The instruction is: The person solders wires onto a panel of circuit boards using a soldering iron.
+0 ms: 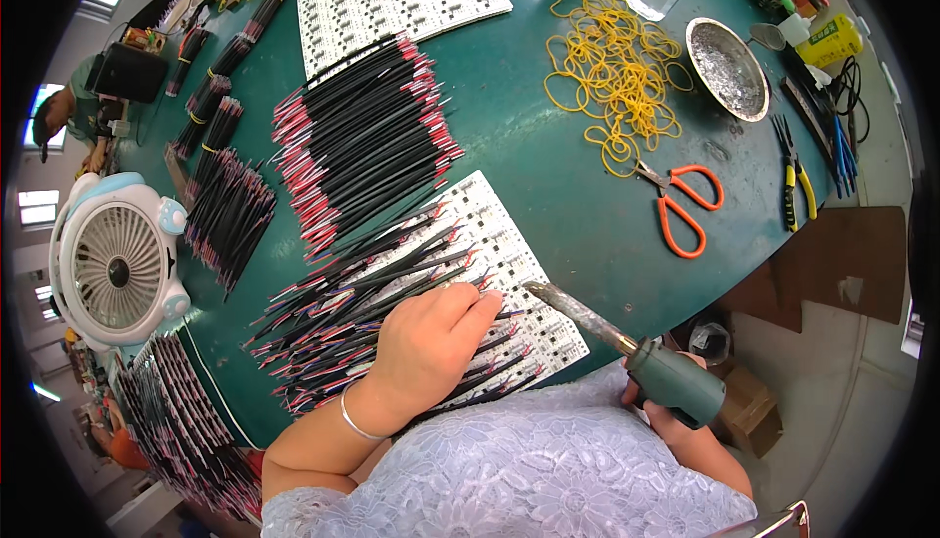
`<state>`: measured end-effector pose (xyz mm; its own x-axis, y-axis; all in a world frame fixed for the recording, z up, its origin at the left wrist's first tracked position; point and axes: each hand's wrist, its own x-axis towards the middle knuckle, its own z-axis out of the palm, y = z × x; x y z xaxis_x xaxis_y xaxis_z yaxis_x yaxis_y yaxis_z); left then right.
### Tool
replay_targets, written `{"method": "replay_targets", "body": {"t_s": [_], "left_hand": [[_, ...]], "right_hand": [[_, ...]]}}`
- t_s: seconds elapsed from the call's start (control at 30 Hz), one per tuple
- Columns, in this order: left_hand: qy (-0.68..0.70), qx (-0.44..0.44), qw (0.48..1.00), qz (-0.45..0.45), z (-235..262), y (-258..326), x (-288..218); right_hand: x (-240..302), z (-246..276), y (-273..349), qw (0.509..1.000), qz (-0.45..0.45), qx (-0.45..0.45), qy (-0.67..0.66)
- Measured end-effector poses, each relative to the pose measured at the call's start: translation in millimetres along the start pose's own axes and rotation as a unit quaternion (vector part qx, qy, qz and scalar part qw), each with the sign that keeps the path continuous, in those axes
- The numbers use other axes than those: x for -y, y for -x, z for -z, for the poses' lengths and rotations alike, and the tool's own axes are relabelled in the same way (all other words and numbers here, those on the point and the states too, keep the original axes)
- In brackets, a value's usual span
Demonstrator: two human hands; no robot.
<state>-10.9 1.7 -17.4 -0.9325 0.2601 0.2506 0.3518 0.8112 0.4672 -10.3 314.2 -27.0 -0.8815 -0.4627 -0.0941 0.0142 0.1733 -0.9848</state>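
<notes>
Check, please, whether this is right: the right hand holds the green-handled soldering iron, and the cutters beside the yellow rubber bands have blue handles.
Not quite: the head view shows that the cutters have orange handles, not blue. They do lie beside the yellow rubber bands, and the right hand does hold the green-handled soldering iron.

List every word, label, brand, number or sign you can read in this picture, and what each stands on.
None can be quoted.
Yellow bottle: dark print, too small and blurred.
Near white circuit board: tiny dark marks, too small to read.
Far white circuit board: likewise.
</notes>
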Motion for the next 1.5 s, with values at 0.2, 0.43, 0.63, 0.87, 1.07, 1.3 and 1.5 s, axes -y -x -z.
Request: {"method": "replay_targets", "body": {"t_s": [0.2, 0.43, 0.63, 0.87, 1.07, 1.3, 1.5], "left_hand": [[-0.002, 0.016, 1.0, 0.014, 0.3, -2.3, -0.5], [0.013, 0.031, 0.999, 0.018, 0.8, -3.0, 1.5], [0.035, 0.038, 0.999, 0.015, 1.2, -4.1, 3.2], [0.024, 0.049, 0.998, 0.036, 3.9, -6.1, -1.7], [0.016, 0.048, 0.998, 0.028, 4.2, -7.5, -1.2], [0.013, 0.058, 0.998, 0.032, 5.6, -8.2, -1.5], [0.038, 0.05, 0.998, 0.027, 4.6, -8.5, 1.2]], "right_hand": [[-10.9, 2.8, -3.4, 0.993, 0.041, 0.059, 0.097], [-10.3, -1.4, -9.2, 0.989, 0.056, 0.053, 0.127], [-9.0, -2.4, -10.5, 0.986, 0.057, 0.055, 0.149], [-8.2, -3.5, -13.2, 0.985, 0.078, 0.052, 0.148], [-5.6, -3.6, -15.3, 0.984, 0.095, 0.056, 0.143], [-5.9, 2.8, -13.0, 0.967, 0.15, 0.078, 0.19], [-12.1, 6.9, 4.1, 0.994, 0.044, 0.064, 0.075]]}}
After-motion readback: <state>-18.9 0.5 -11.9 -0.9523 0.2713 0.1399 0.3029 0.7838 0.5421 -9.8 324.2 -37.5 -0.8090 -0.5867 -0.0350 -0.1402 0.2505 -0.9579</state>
